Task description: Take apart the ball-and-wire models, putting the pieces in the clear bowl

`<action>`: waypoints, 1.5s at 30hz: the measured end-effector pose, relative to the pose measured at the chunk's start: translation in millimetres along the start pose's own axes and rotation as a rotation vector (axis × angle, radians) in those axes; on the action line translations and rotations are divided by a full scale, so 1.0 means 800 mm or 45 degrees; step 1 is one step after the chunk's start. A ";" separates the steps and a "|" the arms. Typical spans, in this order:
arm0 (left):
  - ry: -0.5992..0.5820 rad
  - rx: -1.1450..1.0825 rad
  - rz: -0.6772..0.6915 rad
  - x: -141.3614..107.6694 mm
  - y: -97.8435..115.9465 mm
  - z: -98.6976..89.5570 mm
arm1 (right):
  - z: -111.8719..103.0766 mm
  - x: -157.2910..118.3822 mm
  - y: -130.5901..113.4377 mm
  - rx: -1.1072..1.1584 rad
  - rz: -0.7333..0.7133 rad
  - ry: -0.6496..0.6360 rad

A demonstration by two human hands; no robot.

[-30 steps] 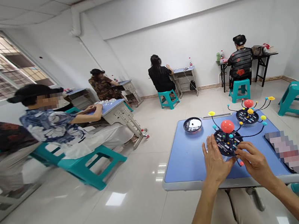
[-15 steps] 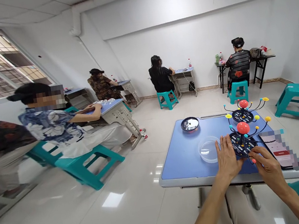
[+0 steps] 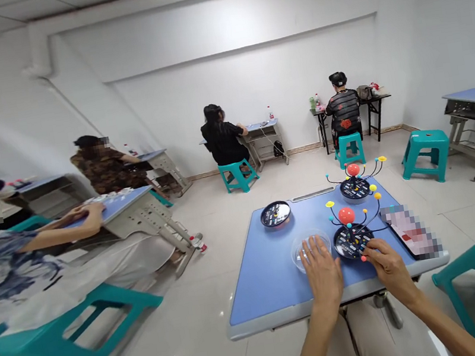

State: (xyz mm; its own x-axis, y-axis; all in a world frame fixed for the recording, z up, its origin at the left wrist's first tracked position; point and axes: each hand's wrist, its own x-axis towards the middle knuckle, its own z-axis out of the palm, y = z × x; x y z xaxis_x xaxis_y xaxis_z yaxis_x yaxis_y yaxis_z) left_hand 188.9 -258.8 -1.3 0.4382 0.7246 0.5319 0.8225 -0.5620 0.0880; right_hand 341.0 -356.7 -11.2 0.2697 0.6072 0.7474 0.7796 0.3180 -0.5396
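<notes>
1. The right hand (image 3: 389,269) is sitting at the near right edge of a planet model's black round base (image 3: 349,243), so the model is lying just forward and left of that hand, and this hand is the nearer of the two.
2. The model's wire arms are spreading far and right from the base, carrying a large red ball (image 3: 346,215) above it and small yellow balls at their tips. The round base is showing no clear long axis.
3. The right fingers (image 3: 377,250) are curling against the base beside a small red ball (image 3: 363,258). I cannot tell whether they are clenched on anything, as the hand is hiding the contact.
4. The left hand (image 3: 324,275) is lying flat and open, fingers pointing far, over the near part of a clear plastic dish (image 3: 311,249), just left of the model and grasping nothing visible.
5. Both forearms are angling in from the near edge of the blue desk (image 3: 259,289).
6. A second planet model (image 3: 355,188) is standing at the far right of the desk, a black round dish (image 3: 275,214) at the far left, and a pixelated phone (image 3: 411,232) at the right edge.
</notes>
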 end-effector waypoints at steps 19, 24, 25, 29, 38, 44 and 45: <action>0.152 -0.164 0.031 -0.050 -0.106 -0.023 | 0.049 0.041 0.001 -0.476 0.100 -0.514; 0.180 -0.170 -0.251 -0.055 -0.115 -0.024 | 0.071 0.058 0.001 -0.498 0.074 -0.596; 0.171 -0.202 -0.303 -0.055 -0.119 -0.021 | 0.075 0.060 0.001 -0.503 0.078 -0.604; 0.113 -0.362 -0.402 -0.057 -0.134 -0.007 | 0.084 0.063 0.002 -0.519 0.072 -0.612; 0.129 -0.275 -0.423 -0.041 -0.136 -0.004 | 0.085 0.059 -0.006 -0.501 0.039 -0.620; 0.167 -0.233 -0.461 -0.035 -0.142 -0.002 | 0.081 0.059 -0.011 -0.471 -0.017 -0.656; 0.174 -0.241 -0.462 -0.036 -0.141 -0.005 | 0.077 0.062 -0.011 -0.468 -0.021 -0.628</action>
State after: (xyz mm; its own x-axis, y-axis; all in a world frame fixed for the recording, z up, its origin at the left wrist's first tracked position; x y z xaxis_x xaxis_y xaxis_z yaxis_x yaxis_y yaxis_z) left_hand 82.1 -217.8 -23.5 0.0705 0.8364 0.5435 0.8277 -0.3532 0.4362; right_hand 312.6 -284.5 6.2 0.0315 0.8976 0.4397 0.9490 0.1111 -0.2949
